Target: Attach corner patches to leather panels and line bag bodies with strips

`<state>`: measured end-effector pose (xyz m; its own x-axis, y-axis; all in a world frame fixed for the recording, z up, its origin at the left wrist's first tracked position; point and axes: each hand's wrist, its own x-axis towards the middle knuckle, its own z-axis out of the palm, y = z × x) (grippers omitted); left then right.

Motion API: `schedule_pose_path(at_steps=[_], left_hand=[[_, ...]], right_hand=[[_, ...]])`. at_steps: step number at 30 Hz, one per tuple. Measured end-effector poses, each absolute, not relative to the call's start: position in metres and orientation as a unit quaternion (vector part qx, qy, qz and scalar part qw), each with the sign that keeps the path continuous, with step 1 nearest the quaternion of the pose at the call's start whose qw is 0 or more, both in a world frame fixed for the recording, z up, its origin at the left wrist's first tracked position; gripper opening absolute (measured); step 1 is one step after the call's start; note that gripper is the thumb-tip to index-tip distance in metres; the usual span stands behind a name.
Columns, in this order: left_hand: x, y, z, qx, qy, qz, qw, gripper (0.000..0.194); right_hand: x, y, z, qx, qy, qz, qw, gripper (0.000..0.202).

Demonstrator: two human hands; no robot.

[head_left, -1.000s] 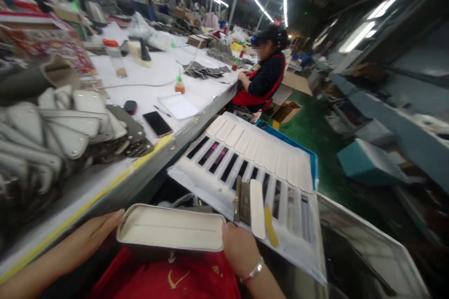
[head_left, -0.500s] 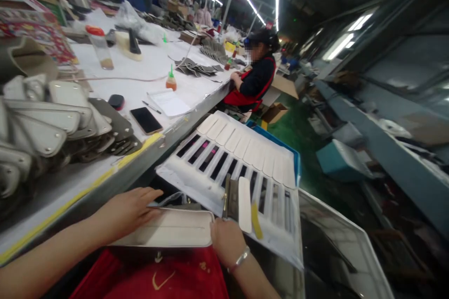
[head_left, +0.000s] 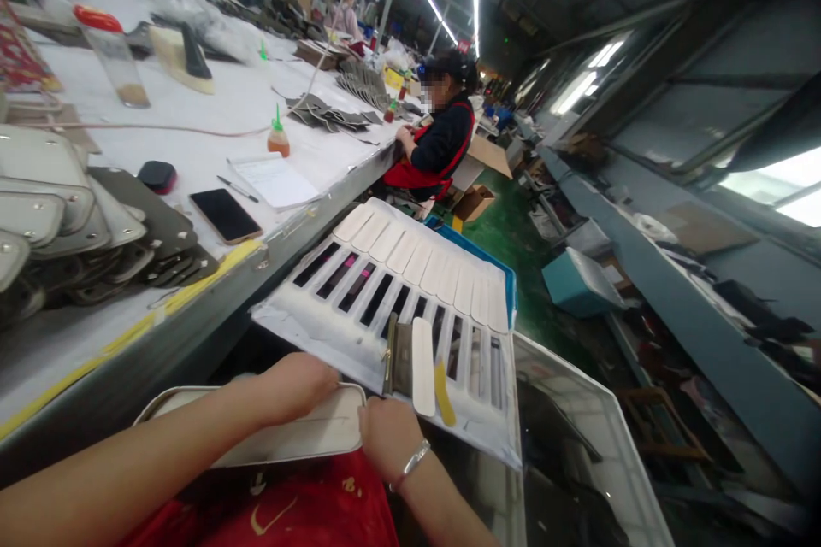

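Note:
A cream, leather-like panel (head_left: 321, 434) with rounded corners and a thin raised rim lies across my lap, over the red apron (head_left: 308, 504). My left hand (head_left: 301, 385) reaches over its far edge near the right corner, fingers curled down on it. At the right end my right hand (head_left: 386, 436), with a silver bracelet (head_left: 410, 466), is closed around the corner. Part of the panel is hidden beneath my left forearm. Just beyond my hands, a cream strip (head_left: 422, 367), a grey-brown piece (head_left: 401, 359) and a yellow strip (head_left: 442, 393) rest on a white slotted rack (head_left: 321, 320).
Cream tabs (head_left: 442, 269) line the rack's far side, above a blue crate (head_left: 511, 299). On the table at left are stacked cream-and-grey pieces (head_left: 44, 179), a phone (head_left: 224, 214), a notebook (head_left: 275, 181) and a glue bottle (head_left: 278, 137). A co-worker (head_left: 442, 132) sits farther along.
My left hand has moved right along the panel's far edge, from flat fingers to a curled grip near the corner. My right hand stays at the right end. The view has shifted right.

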<state>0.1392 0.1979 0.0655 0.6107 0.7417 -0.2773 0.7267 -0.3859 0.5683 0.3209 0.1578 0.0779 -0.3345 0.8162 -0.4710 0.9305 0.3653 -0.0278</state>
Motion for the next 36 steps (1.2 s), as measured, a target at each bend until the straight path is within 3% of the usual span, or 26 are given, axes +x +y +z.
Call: schedule_pose_path(at_steps=[9, 16, 18, 22, 26, 31, 36], left_hand=[[0.136, 0.196, 0.059, 0.859, 0.426, -0.016, 0.286, 0.024], [0.13, 0.199, 0.062, 0.845, 0.412, 0.023, 0.34, 0.018], [0.11, 0.202, 0.072, 0.828, 0.419, 0.042, 0.37, 0.025], [0.032, 0.19, 0.091, 0.764, 0.511, 0.091, 0.384, 0.052], [-0.025, 0.141, 0.094, 0.648, 0.659, 0.112, 0.366, 0.047], [-0.024, 0.093, 0.081, 0.596, 0.706, 0.094, 0.371, 0.042], [-0.012, 0.093, 0.079, 0.622, 0.734, -0.022, 0.271, 0.041]], right_hand=[[0.319, 0.153, 0.073, 0.56, 0.798, -0.154, 0.161, 0.04], [0.318, 0.151, 0.077, 0.565, 0.799, -0.13, 0.162, 0.037], [0.319, 0.151, 0.078, 0.555, 0.804, -0.134, 0.164, 0.036], [0.322, 0.153, 0.075, 0.549, 0.807, -0.145, 0.165, 0.037], [0.323, 0.158, 0.071, 0.546, 0.805, -0.155, 0.173, 0.038], [0.322, 0.163, 0.075, 0.528, 0.813, -0.163, 0.183, 0.039], [0.322, 0.163, 0.074, 0.526, 0.813, -0.158, 0.192, 0.038]])
